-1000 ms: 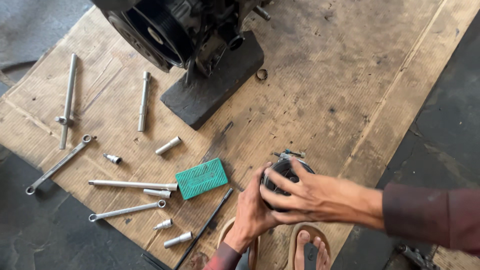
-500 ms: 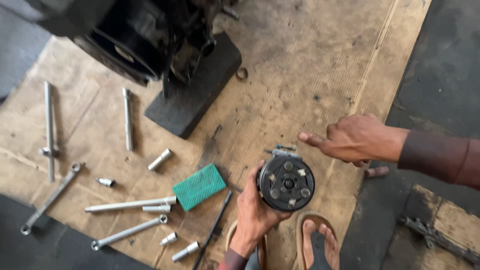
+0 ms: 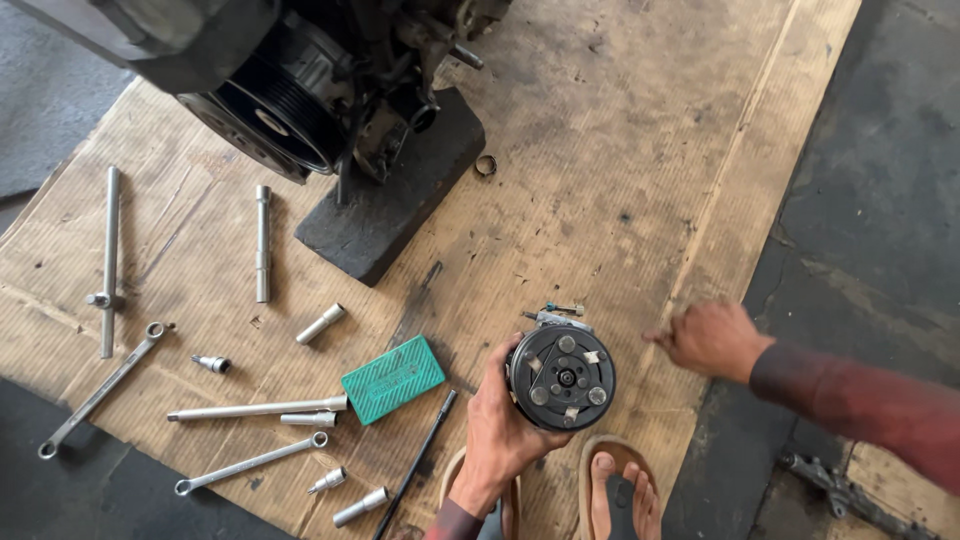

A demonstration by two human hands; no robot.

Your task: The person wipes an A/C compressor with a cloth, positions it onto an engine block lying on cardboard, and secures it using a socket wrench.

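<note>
The left hand (image 3: 497, 420) is wrapped around the side of a round compressor (image 3: 560, 376), fingers curled on its dark body so that the flat clutch face turns up toward the camera. That face is a grimy black metal disc with small pale rivets set in a ring about a central hub; a short bolt and a bit of bright fitting stick out from the top edge, on the far side from the wrist. The right hand (image 3: 712, 338) hovers just right of the compressor, apart from it, holding nothing, fingers loosely bent and half gathered, with a dark red sleeve behind it.

Both are above a worn sheet of corrugated cardboard (image 3: 620, 150), tan, stained and scuffed, spread over dark concrete. Just left of the left hand lies a green ribbed plastic case (image 3: 393, 378), rectangular, and a thin black rod (image 3: 418, 460) runs slantwise beside the wrist. Farther left are bare steel tools: long extension bars (image 3: 255, 408), a ring spanner (image 3: 100, 388), a tubular socket (image 3: 320, 323) and smaller bits. Well beyond the hands sits a greasy engine (image 3: 300, 80) with a grooved pulley, propped on a dark block (image 3: 390, 210). A sandalled foot (image 3: 618, 495) shows beneath the compressor
</note>
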